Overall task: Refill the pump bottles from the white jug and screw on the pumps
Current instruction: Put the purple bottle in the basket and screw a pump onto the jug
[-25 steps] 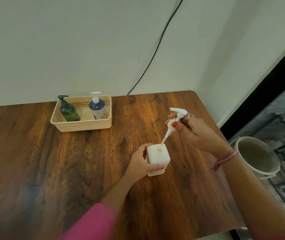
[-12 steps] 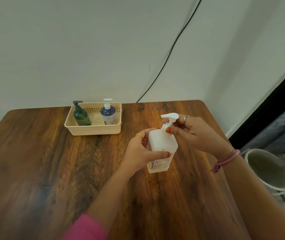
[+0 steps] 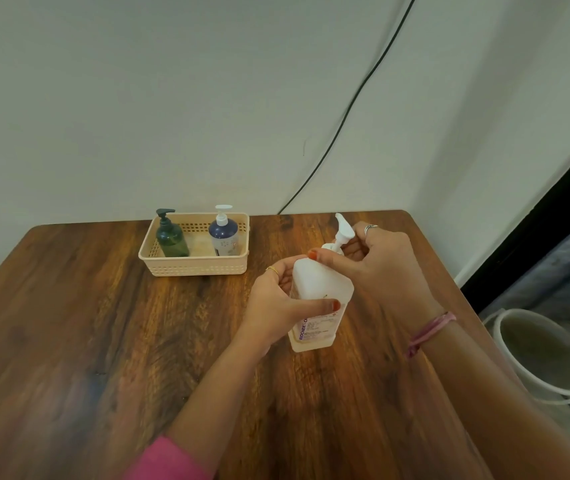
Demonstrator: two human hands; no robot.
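A white square pump bottle (image 3: 320,289) with a printed label stands on the wooden table (image 3: 86,341), right of centre. My left hand (image 3: 281,303) wraps around its body from the left. My right hand (image 3: 377,265) pinches the collar of the white pump (image 3: 343,232), which sits in the bottle's neck with its spout pointing up and away. A beige basket (image 3: 193,266) at the back holds a dark green pump bottle (image 3: 171,237) and a dark blue pump bottle (image 3: 224,237), both with pumps on. No white jug is in view.
A white bucket (image 3: 546,358) stands on the floor off the table's right edge. A black cable (image 3: 345,116) runs down the wall behind the table. The table's right edge lies close to my right forearm.
The pump went from being lowered, tube first, into the open neck to sitting on the bottle. Its spout has turned from pointing left to pointing up and away.
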